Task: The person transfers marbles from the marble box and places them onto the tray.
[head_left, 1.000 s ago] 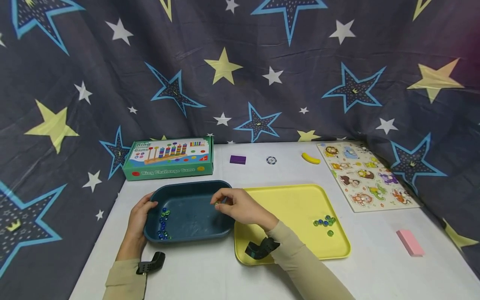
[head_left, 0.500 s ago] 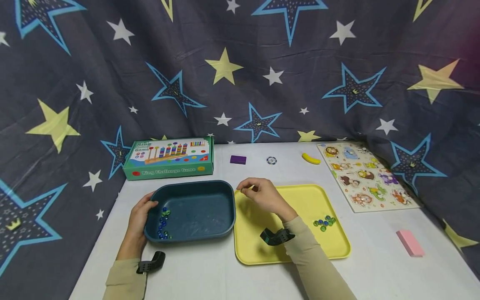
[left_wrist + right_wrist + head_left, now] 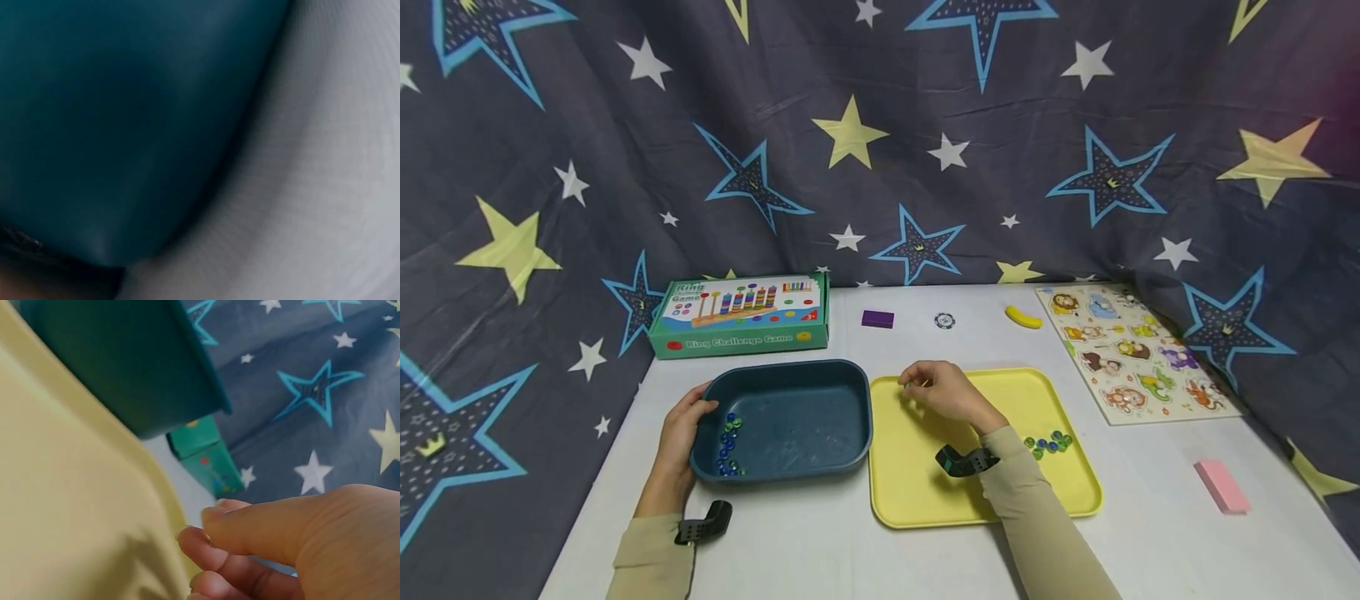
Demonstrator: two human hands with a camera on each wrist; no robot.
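My left hand (image 3: 679,435) grips the left end of a dark teal plastic tub (image 3: 790,479), thumb over its rim. The left wrist view shows only the tub's blurred outer wall (image 3: 125,137). Along the tub's left side lie several blue and green glass marbles (image 3: 728,446). Over the back left of a yellow tray (image 3: 917,500), my right hand (image 3: 951,392) pinches a small marble between thumb and fingertips. The fingers (image 3: 199,547) mostly hide it in the right wrist view. More blue and green marbles (image 3: 1051,443) sit near the tray's right edge.
Behind the tub stands a green Ring Challenge Game box (image 3: 741,321). A purple block (image 3: 877,319), a poker chip (image 3: 944,321) and a yellow toy banana (image 3: 1023,317) line the back. An animal puzzle board (image 3: 1131,354) and a pink block (image 3: 1222,486) are at right.
My right hand has moved right, from above the tub to above the yellow tray. One green marble in the tray has rolled left toward the front of its group. My left hand stays put.
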